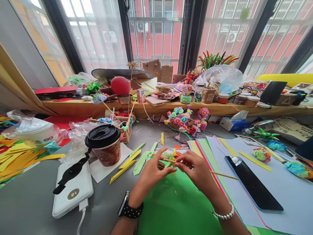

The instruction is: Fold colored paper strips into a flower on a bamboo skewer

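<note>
My left hand (153, 168) and my right hand (194, 166) meet over a green sheet (178, 209). A thin wooden stick (224, 175) runs through the fingers of my right hand, its back end sticking out to the right. My right fingers pinch it near its front end. The fingers of my left hand are curled about a small yellow-green folded paper piece (174, 153) at the stick's front end; the fingers partly hide it. Folded light-green paper strips (141, 164) and yellow strips (123, 169) lie left of my left hand.
At left stand a lidded paper cup (107, 150) and a white power bank (72, 189) with a cable. A phone (254, 186) lies on stacked paper (290, 202) at right. Colourful flowers (182, 118) stand behind my hands, before a cluttered ledge (156, 108).
</note>
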{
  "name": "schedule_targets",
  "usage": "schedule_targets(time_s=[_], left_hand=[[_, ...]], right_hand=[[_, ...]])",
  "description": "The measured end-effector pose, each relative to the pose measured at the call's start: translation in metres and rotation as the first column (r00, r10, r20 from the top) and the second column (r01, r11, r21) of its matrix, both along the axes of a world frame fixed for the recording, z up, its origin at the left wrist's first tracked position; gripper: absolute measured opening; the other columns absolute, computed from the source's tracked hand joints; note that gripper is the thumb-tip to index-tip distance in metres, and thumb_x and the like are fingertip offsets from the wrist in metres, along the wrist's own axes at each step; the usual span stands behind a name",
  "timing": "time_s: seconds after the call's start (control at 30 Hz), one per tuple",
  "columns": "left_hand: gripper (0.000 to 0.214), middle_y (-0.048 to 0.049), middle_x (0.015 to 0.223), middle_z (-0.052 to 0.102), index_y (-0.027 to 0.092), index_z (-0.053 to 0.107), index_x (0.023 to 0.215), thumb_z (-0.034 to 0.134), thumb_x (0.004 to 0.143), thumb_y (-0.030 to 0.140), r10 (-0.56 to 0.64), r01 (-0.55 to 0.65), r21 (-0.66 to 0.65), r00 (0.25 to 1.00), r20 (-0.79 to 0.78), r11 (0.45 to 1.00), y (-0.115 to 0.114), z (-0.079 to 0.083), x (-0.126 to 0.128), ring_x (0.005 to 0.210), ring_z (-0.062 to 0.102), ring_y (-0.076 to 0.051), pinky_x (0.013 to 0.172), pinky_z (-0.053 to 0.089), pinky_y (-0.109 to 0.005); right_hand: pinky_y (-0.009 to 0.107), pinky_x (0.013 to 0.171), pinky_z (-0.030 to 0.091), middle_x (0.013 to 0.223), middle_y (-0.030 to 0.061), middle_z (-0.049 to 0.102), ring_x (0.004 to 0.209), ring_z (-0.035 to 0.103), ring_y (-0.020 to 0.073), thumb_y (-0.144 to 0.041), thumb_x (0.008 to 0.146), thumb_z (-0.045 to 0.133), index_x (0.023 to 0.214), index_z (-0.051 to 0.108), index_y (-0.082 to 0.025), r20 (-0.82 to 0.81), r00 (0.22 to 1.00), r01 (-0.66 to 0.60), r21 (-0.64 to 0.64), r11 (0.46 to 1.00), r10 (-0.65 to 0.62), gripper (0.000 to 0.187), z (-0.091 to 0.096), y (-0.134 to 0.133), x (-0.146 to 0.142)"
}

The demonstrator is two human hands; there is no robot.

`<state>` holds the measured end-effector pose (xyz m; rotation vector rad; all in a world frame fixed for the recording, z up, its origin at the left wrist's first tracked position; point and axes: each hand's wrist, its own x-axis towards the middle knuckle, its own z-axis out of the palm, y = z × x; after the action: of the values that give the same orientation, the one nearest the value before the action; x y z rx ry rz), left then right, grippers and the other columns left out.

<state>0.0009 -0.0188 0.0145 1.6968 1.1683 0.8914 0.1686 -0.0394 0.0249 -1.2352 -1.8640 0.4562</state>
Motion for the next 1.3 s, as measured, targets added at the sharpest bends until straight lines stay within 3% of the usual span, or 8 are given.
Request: schedule_targets(time_s=[0.1,0.17,0.23,0.67,1.07,1.2,1.3], left_hand=[[0.046,-0.0059,0.097,0.057,0.021,0.055,0.106,0.069,0.063,0.034,0.094,-0.073,0.243,0.993,-0.076,0.967,0.002,0.003,-0.005,0.082,0.059,-0.02,0.074,0.048,-0.034],[0.024,-0.0046,0.092,0.059,0.022,0.062,0.093,0.063,0.071,0.03,0.084,-0.034,0.387,0.99,-0.114,0.922,0.001,0.004,-0.006,0.087,0.057,-0.02,0.078,0.045,-0.034],[0.014,-0.0035,0.087,0.061,0.023,0.064,0.087,0.057,0.076,0.025,0.043,0.031,0.447,0.987,-0.155,0.894,-0.001,0.005,-0.004,0.087,0.056,-0.019,0.079,0.044,-0.032],[0.011,-0.0028,0.081,0.066,0.021,0.061,0.082,0.054,0.078,0.028,0.051,0.007,0.395,0.989,-0.137,0.919,-0.003,0.002,-0.001,0.079,0.058,-0.019,0.072,0.044,-0.031],[0.015,-0.0053,0.08,0.063,0.021,0.067,0.081,0.052,0.079,0.022,0.029,0.079,0.393,0.965,-0.261,0.916,0.001,0.001,-0.003,0.081,0.057,-0.02,0.074,0.044,-0.032],[0.015,-0.0056,0.077,0.062,0.02,0.068,0.077,0.053,0.078,0.019,0.058,0.083,0.413,0.946,-0.318,0.907,0.001,0.002,-0.004,0.078,0.057,-0.02,0.071,0.044,-0.031],[0.016,-0.0058,0.077,0.063,0.019,0.069,0.078,0.053,0.077,0.016,0.088,0.08,0.439,0.932,-0.351,0.895,0.002,0.001,-0.004,0.077,0.057,-0.02,0.069,0.045,-0.031]], right_hand=[[0.025,0.054,0.046,0.069,0.0017,0.057,0.062,0.056,0.015,-0.023,0.078,0.057,0.074,0.064,-0.021,0.077,0.996,0.048,0.082,0.995,-0.054,0.008,-0.004,0.002,0.0],[0.026,0.055,0.046,0.069,0.002,0.058,0.065,0.056,0.0164,-0.021,0.078,0.057,0.074,0.064,-0.021,0.131,0.989,0.055,0.158,0.986,-0.076,0.008,-0.006,0.002,-0.001],[0.027,0.057,0.046,0.07,0.0024,0.059,0.069,0.057,0.0175,-0.019,0.079,0.056,0.075,0.064,-0.021,0.169,0.983,0.036,0.221,0.975,-0.075,0.009,-0.007,0.002,-0.002],[0.03,0.064,0.047,0.074,0.0042,0.06,0.074,0.056,0.019,-0.015,0.081,0.051,0.078,0.061,-0.021,0.14,0.989,0.001,0.321,0.947,-0.048,0.012,-0.011,0.003,-0.005],[0.026,0.057,0.043,0.072,0.0057,0.055,0.067,0.051,0.0164,-0.013,0.084,0.045,0.071,0.062,-0.017,0.285,0.954,-0.005,0.328,0.945,-0.094,0.021,-0.018,0.002,-0.008],[0.025,0.056,0.043,0.074,0.0052,0.054,0.068,0.052,0.0165,-0.012,0.082,0.048,0.073,0.061,-0.018,0.292,0.954,-0.023,0.285,0.958,-0.064,0.017,-0.018,0.003,-0.009],[0.026,0.059,0.046,0.079,0.0046,0.054,0.072,0.054,0.0167,-0.013,0.08,0.052,0.079,0.06,-0.018,0.214,0.977,-0.045,0.167,0.985,0.008,0.01,-0.017,0.004,-0.008]])
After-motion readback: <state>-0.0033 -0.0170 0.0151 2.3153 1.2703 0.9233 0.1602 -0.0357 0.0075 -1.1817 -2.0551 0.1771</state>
